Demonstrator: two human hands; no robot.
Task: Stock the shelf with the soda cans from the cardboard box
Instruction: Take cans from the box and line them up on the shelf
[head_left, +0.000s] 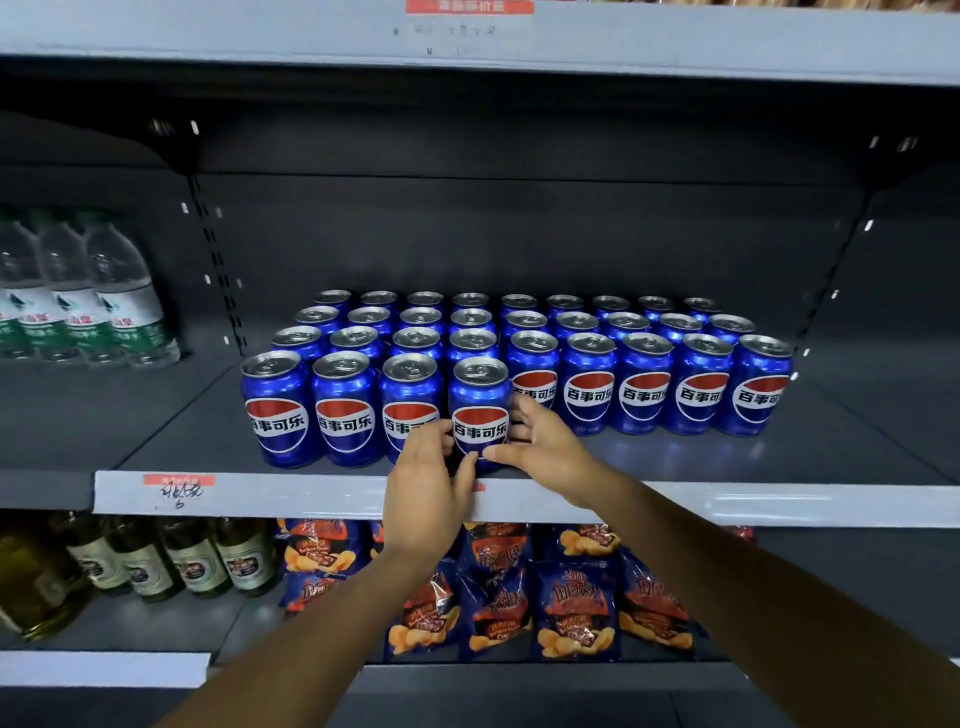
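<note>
Single head-worn wide-angle view, facing forward and slightly down at the shelf (363, 496) from close range, arms reaching in from the bottom edge. Centred on the shelf's front lip; tier above at the top edge, tier below beneath the lip. No second view.

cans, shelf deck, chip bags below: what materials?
Front can: likely aluminium, glossy blue print, bare silvery lid. Shelf deck: probably painted steel, matte dark grey, faint can reflections. Chip bags: plastic film, shiny and crinkled with glare.
</note>
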